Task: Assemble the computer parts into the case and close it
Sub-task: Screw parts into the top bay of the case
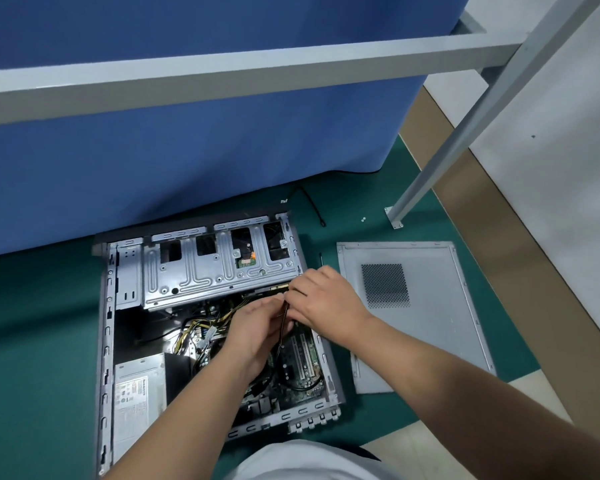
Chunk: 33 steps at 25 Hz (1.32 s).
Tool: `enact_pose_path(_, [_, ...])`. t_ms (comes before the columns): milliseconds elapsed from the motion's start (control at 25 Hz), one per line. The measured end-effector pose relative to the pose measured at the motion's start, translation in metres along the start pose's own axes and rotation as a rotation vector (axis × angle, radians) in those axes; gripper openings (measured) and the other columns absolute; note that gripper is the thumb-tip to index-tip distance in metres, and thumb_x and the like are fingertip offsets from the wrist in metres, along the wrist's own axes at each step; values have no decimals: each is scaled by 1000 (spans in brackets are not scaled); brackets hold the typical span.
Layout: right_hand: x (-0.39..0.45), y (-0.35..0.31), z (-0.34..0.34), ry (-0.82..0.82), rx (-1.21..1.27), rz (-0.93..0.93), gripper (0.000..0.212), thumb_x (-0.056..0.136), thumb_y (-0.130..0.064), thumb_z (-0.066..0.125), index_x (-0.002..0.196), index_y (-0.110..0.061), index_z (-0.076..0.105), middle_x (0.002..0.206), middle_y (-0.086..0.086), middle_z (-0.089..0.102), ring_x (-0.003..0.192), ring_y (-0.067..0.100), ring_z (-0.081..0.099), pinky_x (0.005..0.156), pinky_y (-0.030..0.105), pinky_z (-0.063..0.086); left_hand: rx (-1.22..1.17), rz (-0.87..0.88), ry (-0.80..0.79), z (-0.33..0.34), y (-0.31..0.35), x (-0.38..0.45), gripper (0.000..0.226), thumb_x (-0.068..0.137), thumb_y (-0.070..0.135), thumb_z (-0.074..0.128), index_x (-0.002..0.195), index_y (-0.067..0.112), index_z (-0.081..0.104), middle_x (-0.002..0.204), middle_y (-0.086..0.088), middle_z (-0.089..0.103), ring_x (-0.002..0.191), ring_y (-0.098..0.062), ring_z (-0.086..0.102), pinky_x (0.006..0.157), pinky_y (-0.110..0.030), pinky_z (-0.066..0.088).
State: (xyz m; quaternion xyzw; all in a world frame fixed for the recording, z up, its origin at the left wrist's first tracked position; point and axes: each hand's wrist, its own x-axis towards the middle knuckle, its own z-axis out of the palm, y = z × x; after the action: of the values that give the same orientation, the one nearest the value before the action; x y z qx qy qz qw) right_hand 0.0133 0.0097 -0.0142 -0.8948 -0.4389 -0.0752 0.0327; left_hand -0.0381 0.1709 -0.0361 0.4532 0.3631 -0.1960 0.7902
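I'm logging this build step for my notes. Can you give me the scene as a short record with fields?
case: computer case lying open on the green floor
side panel: side panel off, flat on the floor to the right of the case
left hand: left hand over the open case, fingers curled round a thin dark cable
right hand: right hand fingers at the same cable near the drive cage
power supply: power supply seated in the near left corner
case closed: no

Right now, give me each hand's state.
Left hand: grip closed on the black cable.
Right hand: grip closed on a green card.
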Motion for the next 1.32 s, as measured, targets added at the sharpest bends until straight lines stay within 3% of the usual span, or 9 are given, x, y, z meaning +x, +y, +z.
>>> enact_pose_path(120, [-2, 1, 4, 1, 8, -1, 28, 99, -44, 55, 97, -22, 72, 98, -5, 67, 93, 19, 61, 80, 34, 47, -8, -18, 9, 0, -3, 1, 19, 103, 7, 57, 111, 1, 72, 103, -20, 75, 90, -24, 71, 84, -34, 60])
enact_pose_path(240, [-7, -4, 7, 11, 56, 9, 25, 102, -36, 52, 98, -21, 72, 100, -5, 68, 95, 21, 62, 81, 35, 48, -50, -50, 22, -4, -3, 2, 17, 101, 1, 56, 108, 1, 71, 99, -18, 75, 89, -23, 71, 88, -35, 60])
enact_pose_path(480, [-12, -4, 9, -3, 329, 168, 13, 96, -24, 66, 105, -18, 74, 102, -6, 70, 102, 21, 60, 93, 37, 42, -115, -71, 30, -10, -8, 0, 14, 97, -4, 60, 107, 1, 70, 98, -17, 76, 89, -23, 72, 88, -35, 61])
enact_pose_path(640, [-13, -9, 12, 37, 270, 185, 13, 95, -24, 67, 104, -20, 74, 105, -7, 68, 102, 20, 59, 89, 35, 44, -77, -66, 41, -12, -6, 2, 16, 98, 4, 64, 111, 5, 72, 95, -11, 77, 78, -16, 73, 66, -27, 59])
enact_pose_path(800, [-14, -17, 17, 86, 207, 233, 15, 94, -27, 66, 104, -20, 75, 101, -3, 65, 96, 21, 57, 84, 35, 45, -95, -93, 35, -9, -8, 5, 17, 100, 7, 63, 113, 6, 73, 100, -14, 75, 85, -21, 70, 95, -40, 57])
enact_pose_path(840, [-14, -18, 18, 90, 198, 244, 16, 94, -27, 66, 105, -20, 75, 100, -3, 65, 95, 21, 57, 83, 34, 44, -114, -95, 32, -7, -8, 5, 15, 100, 6, 62, 111, 6, 73, 100, -15, 75, 85, -22, 70, 96, -41, 56])
enact_pose_path(1120, [-9, -18, 24, 70, 217, 334, 11, 90, -18, 72, 101, -16, 75, 95, 0, 61, 91, 23, 56, 79, 36, 48, -211, -122, 40, 2, -3, 10, 18, 98, 5, 64, 114, 4, 72, 94, -13, 76, 78, -21, 70, 80, -33, 55])
enact_pose_path(1320, [0, -19, 25, 43, 289, 392, 10, 90, -13, 73, 99, -13, 76, 93, 2, 61, 89, 25, 56, 79, 39, 50, -279, -131, 30, 7, 0, 13, 26, 100, 5, 59, 124, -2, 67, 95, -16, 71, 73, -20, 67, 56, -25, 56])
